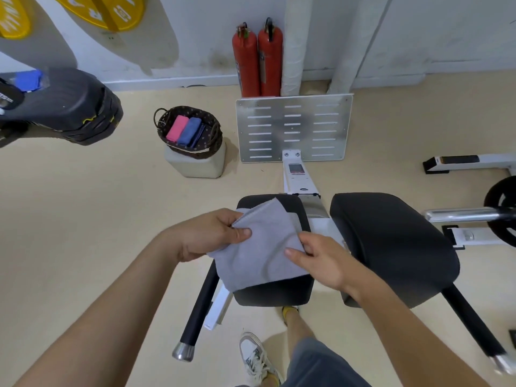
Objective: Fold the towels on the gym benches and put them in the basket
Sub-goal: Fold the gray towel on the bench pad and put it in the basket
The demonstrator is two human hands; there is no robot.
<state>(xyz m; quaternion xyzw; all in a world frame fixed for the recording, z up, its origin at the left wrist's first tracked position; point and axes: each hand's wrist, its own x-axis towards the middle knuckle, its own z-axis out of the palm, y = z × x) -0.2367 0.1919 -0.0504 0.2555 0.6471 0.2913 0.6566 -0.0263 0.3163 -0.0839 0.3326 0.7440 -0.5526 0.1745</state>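
Both hands grasp the grey towel (265,252): left hand (215,233) pinches its left edge, right hand (315,258) its right edge. It lies on the padded surface (276,294), long axis near-to-far. The basket (201,150) sits ahead-left, well apart, so the left hand is nearer.

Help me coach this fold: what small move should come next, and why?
Probably carry the edge in the left hand across toward the right hand. Both pinch the grey towel, which lies loose on the pad, not yet compact like the folded towels in the basket.
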